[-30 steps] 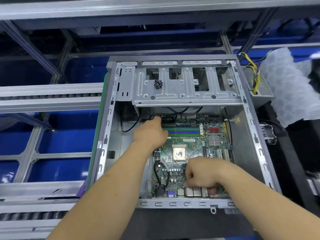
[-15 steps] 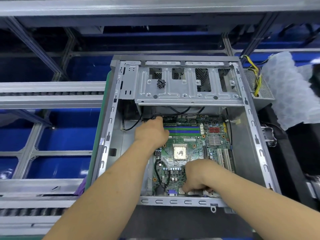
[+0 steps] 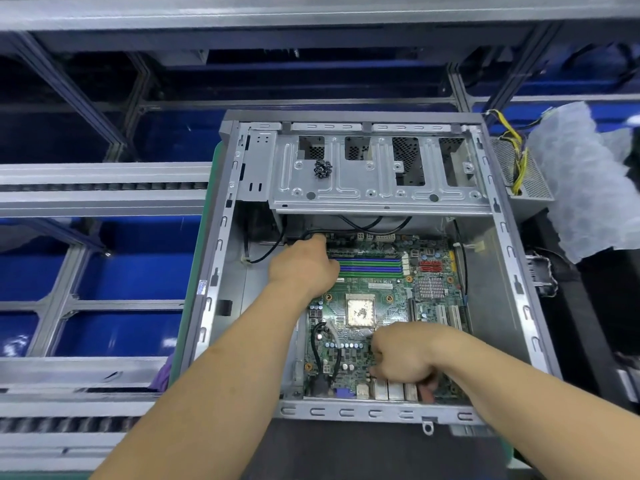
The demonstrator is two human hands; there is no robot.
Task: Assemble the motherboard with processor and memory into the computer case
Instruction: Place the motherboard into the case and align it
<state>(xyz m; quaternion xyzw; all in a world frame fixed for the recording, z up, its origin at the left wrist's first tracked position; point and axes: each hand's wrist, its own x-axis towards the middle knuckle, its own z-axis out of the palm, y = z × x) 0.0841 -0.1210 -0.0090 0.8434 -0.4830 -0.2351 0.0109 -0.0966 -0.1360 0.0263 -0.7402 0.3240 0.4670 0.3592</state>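
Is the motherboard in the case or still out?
In. The motherboard lies flat inside the open case, both hands on it: left hand at its far corner, right hand by the rear ports.

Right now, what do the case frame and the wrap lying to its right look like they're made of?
Computer case: bare sheet metal, likely steel; dull grey sheen, stamped slots, folded edges. Wrap: translucent white plastic, probably bubble wrap or foam sheet; soft, crumpled, faintly textured surface.

To my left I see blue bins under metal rails; a white foam sheet lies far right, beside yellow wires.
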